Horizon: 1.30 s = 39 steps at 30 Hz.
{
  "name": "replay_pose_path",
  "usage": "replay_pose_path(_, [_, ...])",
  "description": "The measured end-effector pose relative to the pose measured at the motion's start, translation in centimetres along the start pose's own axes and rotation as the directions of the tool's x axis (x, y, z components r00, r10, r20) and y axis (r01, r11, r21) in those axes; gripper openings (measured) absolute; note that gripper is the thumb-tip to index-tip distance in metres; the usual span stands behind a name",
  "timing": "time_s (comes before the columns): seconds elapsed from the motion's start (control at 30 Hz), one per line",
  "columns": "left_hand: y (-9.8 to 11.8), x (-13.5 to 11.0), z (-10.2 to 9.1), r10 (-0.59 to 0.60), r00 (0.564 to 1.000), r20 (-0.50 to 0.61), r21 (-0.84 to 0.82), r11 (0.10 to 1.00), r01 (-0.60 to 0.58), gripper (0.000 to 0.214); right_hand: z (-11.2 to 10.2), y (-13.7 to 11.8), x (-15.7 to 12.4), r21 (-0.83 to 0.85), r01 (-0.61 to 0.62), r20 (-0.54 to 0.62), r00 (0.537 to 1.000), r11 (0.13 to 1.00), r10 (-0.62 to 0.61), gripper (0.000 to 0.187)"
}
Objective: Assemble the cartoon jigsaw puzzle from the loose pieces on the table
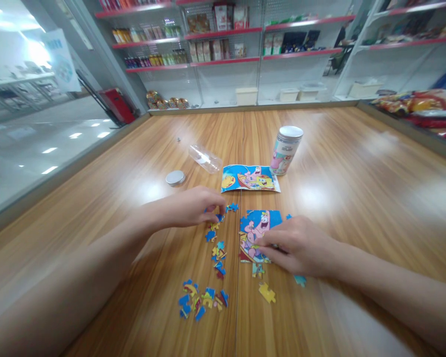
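A partly joined jigsaw puzzle (263,218) with a pink cartoon figure on blue lies on the wooden table. My right hand (301,245) rests over its lower right part, fingertips closed at a puzzle piece on its surface, most of which they hide. To the left, my left hand (204,206) curls over loose puzzle pieces (210,236), thumb and fingers closing around a blue one. More loose pieces (208,297) lie in a cluster nearer to me. A yellow puzzle piece (267,292) sits below the joined part. Behind it lies the picture sheet (250,178).
A printed can (287,151) with a silver lid stands upright behind the sheet. A clear plastic jar (205,158) lies on its side, near a round silver lid (175,177). Stocked shelves (226,62) line the back, and snack packets (423,106) sit at right.
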State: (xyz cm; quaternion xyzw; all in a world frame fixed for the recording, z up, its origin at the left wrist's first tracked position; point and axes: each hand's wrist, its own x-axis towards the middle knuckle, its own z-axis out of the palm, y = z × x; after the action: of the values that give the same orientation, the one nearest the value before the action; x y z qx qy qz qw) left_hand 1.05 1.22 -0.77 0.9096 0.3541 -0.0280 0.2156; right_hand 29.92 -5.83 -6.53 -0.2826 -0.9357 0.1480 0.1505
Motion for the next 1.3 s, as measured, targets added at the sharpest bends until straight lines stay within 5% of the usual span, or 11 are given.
replay_pose_path(0.27, [1.0,0.6,1.2,-0.029,0.999,0.018,-0.062,0.998,0.030,0.011,0.0,0.1,-0.1,-0.033,-0.010,-0.006,1.000,0.999,0.009,0.025])
replay_pose_path(0.47, [0.7,0.3,0.7,0.063,0.994,-0.089,-0.026,0.998,-0.066,0.009,0.0,0.1,0.0,-0.022,-0.005,-0.015,1.000,1.000,0.005,0.024])
replay_pose_path(0.63, [0.3,0.0,0.4,0.143,0.990,0.005,-0.061,0.988,-0.143,0.013,0.1,0.1,-0.2,-0.028,-0.014,-0.009,1.000,1.000,0.013,0.024])
replay_pose_path(0.73, [0.6,0.1,0.6,0.133,0.990,0.036,-0.062,0.989,-0.131,0.007,0.2,0.0,-0.1,-0.028,-0.014,-0.011,1.000,1.000,0.014,0.024])
replay_pose_path(0.93, [1.0,0.4,1.0,0.049,0.996,-0.081,0.016,0.999,-0.048,0.008,0.1,0.0,0.0,-0.032,-0.006,-0.025,1.000,0.999,0.005,0.024])
replay_pose_path(1.3, [2.1,0.7,1.4,-0.008,0.999,-0.042,0.008,1.000,0.009,0.002,0.1,0.0,0.1,-0.025,-0.008,-0.016,1.000,1.000,0.007,0.023])
